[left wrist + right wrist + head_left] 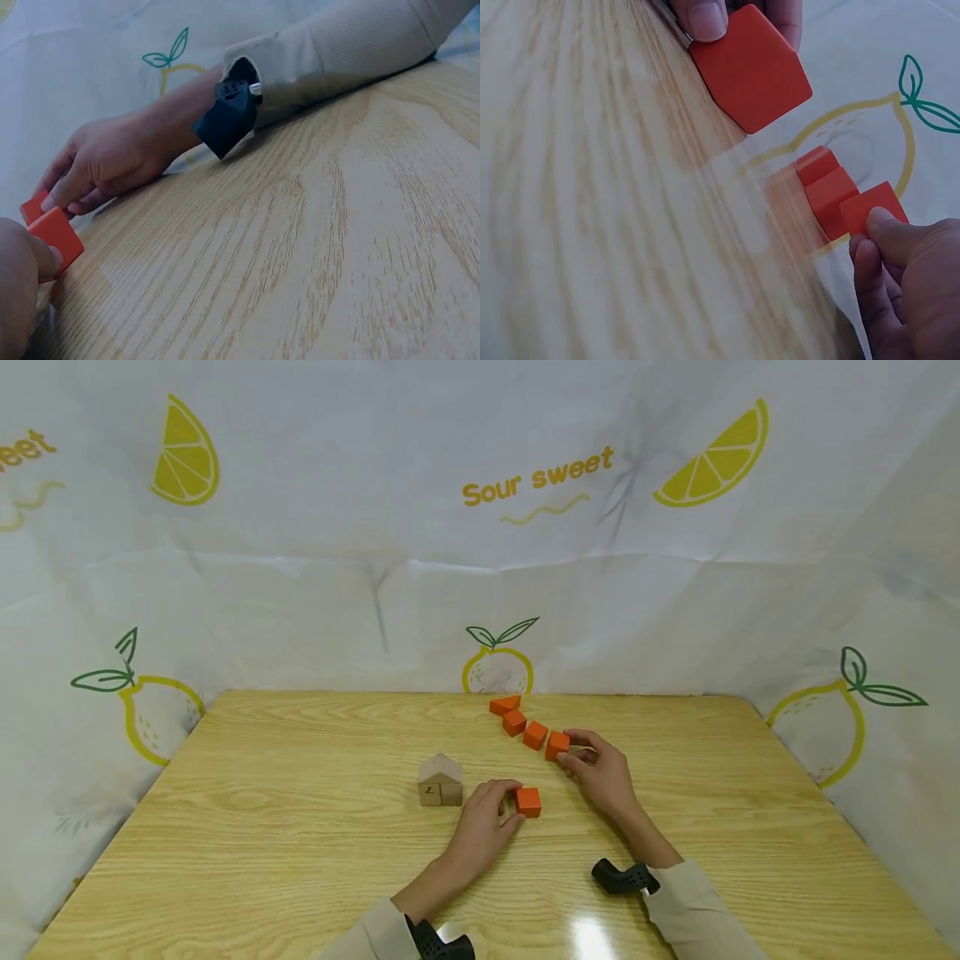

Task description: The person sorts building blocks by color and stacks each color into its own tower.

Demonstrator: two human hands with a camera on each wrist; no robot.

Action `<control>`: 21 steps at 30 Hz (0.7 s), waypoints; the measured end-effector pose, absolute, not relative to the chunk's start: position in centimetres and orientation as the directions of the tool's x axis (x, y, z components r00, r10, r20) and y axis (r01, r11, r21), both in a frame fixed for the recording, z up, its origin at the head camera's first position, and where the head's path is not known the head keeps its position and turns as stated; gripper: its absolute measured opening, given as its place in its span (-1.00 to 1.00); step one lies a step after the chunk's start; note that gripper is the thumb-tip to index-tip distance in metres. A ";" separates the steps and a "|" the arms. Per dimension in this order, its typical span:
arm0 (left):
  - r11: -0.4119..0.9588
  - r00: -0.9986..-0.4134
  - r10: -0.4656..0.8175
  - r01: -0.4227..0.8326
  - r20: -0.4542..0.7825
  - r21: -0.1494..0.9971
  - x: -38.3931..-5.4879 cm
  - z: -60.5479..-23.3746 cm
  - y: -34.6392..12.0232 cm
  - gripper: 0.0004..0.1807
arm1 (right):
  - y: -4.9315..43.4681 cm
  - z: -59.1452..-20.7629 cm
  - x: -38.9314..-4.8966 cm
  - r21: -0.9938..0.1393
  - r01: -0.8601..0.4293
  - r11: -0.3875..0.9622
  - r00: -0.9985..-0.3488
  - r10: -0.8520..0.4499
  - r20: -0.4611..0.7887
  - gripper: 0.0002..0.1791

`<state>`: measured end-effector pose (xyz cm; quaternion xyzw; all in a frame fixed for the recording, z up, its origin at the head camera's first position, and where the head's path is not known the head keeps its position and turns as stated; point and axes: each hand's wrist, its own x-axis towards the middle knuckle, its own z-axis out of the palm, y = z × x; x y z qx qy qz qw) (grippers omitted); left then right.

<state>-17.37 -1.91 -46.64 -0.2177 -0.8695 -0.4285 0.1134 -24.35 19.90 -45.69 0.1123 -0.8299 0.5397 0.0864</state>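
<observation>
My left hand [483, 822] pinches an orange cube [528, 802] between thumb and fingers, low over the middle of the table. Farther back and to the right, my right hand [603, 777] has thumb and fingers on either side of another orange cube [557, 746]. That cube is the near end of a slanting row with two more orange cubes [535, 735] and an orange triangular block [505, 705] at the far end. In the right wrist view, the right thumb presses the face of its cube [874, 210], while the left hand's cube [750, 71] appears larger above.
Just left of my left hand stands a small wooden house [440, 782] with a pitched roof and a dark mark on its front. The light wood table [300, 860] ends at a white cloth [337, 593] printed with lemons.
</observation>
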 end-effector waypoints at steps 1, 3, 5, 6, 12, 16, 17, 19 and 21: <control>0.538 -0.879 0.282 0.476 0.384 0.696 -17.4 -46.7 -1.9 -0.59 | 19.9 -45.6 -24.3 -0.882 -0.278 0.381 -0.960 -0.096 0.262 -0.56; 0.538 -0.880 0.282 0.476 0.383 0.696 -17.4 -46.7 -1.9 -0.59 | 20.0 -45.4 -24.0 -0.888 -0.276 0.368 -0.961 -0.104 0.256 -0.55; 0.537 -0.880 0.281 0.475 0.383 0.697 -17.4 -46.7 -1.9 -0.59 | 19.9 -45.1 -23.7 -0.890 -0.276 0.364 -0.961 -0.114 0.251 -0.55; 0.536 -0.880 0.281 0.475 0.383 0.698 -17.4 -46.7 -1.9 -0.60 | 19.8 -44.7 -23.4 -0.889 -0.281 0.361 -0.960 -0.121 0.254 -0.55; 0.534 -0.880 0.278 0.475 0.386 0.699 -17.4 -46.6 -1.9 -0.60 | 18.8 -42.3 -21.5 -0.892 -0.274 0.360 -0.960 -0.151 0.235 -0.57; 0.535 -0.882 0.276 0.471 0.382 0.702 -17.3 -46.5 -1.9 -0.60 | 18.6 -41.9 -20.8 -0.890 -0.270 0.369 -0.961 -0.163 0.224 -0.58; 0.535 -0.882 0.276 0.471 0.382 0.701 -17.3 -46.5 -1.9 -0.60 | 18.8 -42.3 -20.9 -0.890 -0.275 0.364 -0.959 -0.166 0.229 -0.57; 0.536 -0.881 0.277 0.473 0.384 0.699 -17.3 -46.5 -1.9 -0.60 | 19.3 -43.1 -21.0 -0.892 -0.280 0.354 -0.958 -0.166 0.235 -0.57; 0.536 -0.879 0.277 0.476 0.387 0.698 -17.3 -46.5 -1.9 -0.60 | 19.8 -44.0 -21.2 -0.898 -0.281 0.338 -0.957 -0.171 0.235 -0.56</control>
